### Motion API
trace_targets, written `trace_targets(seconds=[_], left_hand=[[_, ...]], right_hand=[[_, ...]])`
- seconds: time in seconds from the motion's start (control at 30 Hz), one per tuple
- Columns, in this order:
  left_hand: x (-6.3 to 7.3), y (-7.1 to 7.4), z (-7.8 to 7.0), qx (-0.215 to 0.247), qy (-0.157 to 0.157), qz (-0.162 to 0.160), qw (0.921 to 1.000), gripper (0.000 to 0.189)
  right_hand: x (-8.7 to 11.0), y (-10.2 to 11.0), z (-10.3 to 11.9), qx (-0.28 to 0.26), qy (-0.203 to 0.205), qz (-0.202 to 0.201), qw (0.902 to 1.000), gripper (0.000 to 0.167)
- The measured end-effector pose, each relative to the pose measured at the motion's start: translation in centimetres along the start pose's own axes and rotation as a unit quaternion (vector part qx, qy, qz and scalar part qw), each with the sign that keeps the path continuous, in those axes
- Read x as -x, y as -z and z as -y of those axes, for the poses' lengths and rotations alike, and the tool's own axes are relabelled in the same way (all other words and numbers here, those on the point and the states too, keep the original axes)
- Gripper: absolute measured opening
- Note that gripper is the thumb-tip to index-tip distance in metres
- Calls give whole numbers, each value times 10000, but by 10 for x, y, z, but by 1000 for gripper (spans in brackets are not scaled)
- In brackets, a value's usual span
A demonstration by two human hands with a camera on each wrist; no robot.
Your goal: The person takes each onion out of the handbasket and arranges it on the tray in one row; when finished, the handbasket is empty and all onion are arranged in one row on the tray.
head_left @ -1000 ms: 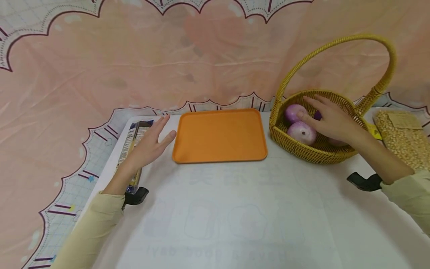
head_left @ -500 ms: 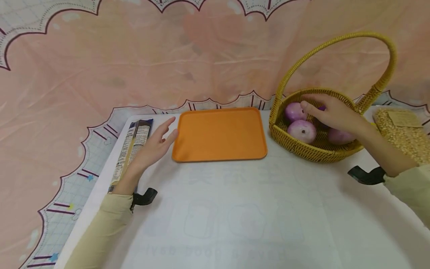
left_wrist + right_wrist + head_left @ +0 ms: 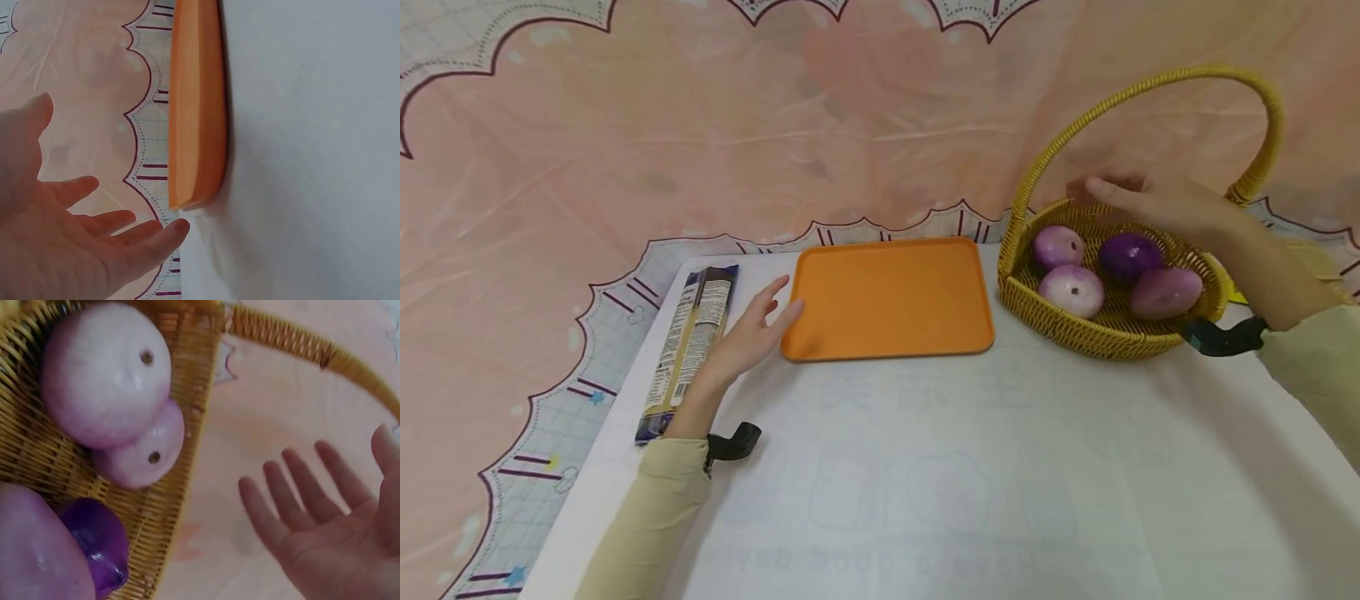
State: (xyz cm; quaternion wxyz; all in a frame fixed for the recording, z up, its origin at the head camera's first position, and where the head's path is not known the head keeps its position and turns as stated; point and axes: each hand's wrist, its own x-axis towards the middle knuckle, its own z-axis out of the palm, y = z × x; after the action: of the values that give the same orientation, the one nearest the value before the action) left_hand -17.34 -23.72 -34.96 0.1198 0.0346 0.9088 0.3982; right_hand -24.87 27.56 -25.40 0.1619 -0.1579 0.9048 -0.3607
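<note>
A yellow wicker basket (image 3: 1075, 337) with a tall arched handle stands at the right, holding several purple, onion-like round things. Two pale ones (image 3: 1071, 292) with a small dark hole sit at its left; a dark purple one (image 3: 1130, 257) and a pinkish one (image 3: 1166, 293) lie at its right. Above the basket's back rim, under the handle, my right hand (image 3: 1165, 204) is raised with nothing in it; the right wrist view shows its fingers spread. My left hand (image 3: 748, 337) hovers, holding nothing, by the left edge of an orange tray (image 3: 891, 300), fingers extended in the left wrist view.
A long printed packet (image 3: 692, 346) lies along the table's left side. Behind the right forearm, a bag of yellow grains (image 3: 1311, 258) is mostly hidden. A pink patterned cloth (image 3: 850, 125) hangs behind the white table (image 3: 925, 467).
My right hand has risen out of the basket toward the handle, uncovering the dark purple and pinkish things. My left hand has shifted slightly right and down, exposing more of the packet.
</note>
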Motion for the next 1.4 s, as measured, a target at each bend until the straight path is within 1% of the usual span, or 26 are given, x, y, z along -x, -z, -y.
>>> trace_targets(seconds=[0.1, 0.17, 0.23, 0.37, 0.43, 0.5, 0.57, 0.6, 0.73, 0.8, 0.87, 0.97, 1.03, 1.1, 1.2, 1.33, 1.4], left_hand=[[-2, -2, 4, 146, 68, -47, 9999, 77], [-4, -4, 7, 285, 61, -122, 9995, 75], [-5, -5, 9, 431, 48, -209, 9988, 73], [-8, -7, 12, 697, 39, -320, 9970, 69], [-9, -8, 14, 772, 71, -329, 9964, 69], [-10, -9, 17, 826, 120, -292, 9961, 70], [-11, -9, 21, 938, 126, -167, 9954, 72], [-11, -9, 23, 991, 120, -95, 9950, 73], [-11, -10, 30, 1232, 178, 189, 9920, 76], [-10, -10, 31, 1180, 127, 325, 9924, 78], [-9, -11, 33, 1074, 50, 458, 9931, 81], [-8, -11, 33, 799, -140, 587, 9950, 89], [-8, -11, 33, 681, -148, 557, 9960, 93], [-8, -11, 33, 563, -122, 505, 9971, 96], [-7, -12, 34, 353, -90, 426, 9984, 97], [-6, -12, 36, -199, -246, 312, 9990, 98], [-6, -12, 37, -444, -311, 268, 9982, 98]], right_hand=[[-9, 6, -3, -181, 380, -72, 9991, 50], [-14, 9, -5, -540, 701, -66, 9961, 48], [-20, 10, -8, -901, 958, 38, 9913, 46], [-31, 9, -15, -1318, 1135, 368, 9841, 44], [-36, 8, -19, -1404, 1140, 538, 9820, 43], [-42, 6, -23, -1605, 1189, 653, 9777, 43], [-48, 5, -27, -2026, 1254, 762, 9682, 41], [-50, 4, -29, -2274, 1299, 788, 9619, 39], [-60, 1, -34, -3270, 1495, 951, 9283, 35], [-63, -2, -38, -3492, 1555, 1092, 9176, 35], [-65, -4, -41, -3494, 1594, 1231, 9151, 36], [-67, -6, -45, -3322, 1484, 1330, 9219, 38], [-67, -7, -47, -3197, 1392, 1299, 9282, 39], [-67, -9, -48, -3156, 1303, 1235, 9317, 39], [-66, -11, -49, -3078, 1106, 1034, 9393, 39], [-64, -15, -51, -2738, 736, 675, 9566, 41], [-64, -17, -53, -2573, 697, 544, 9623, 43]])
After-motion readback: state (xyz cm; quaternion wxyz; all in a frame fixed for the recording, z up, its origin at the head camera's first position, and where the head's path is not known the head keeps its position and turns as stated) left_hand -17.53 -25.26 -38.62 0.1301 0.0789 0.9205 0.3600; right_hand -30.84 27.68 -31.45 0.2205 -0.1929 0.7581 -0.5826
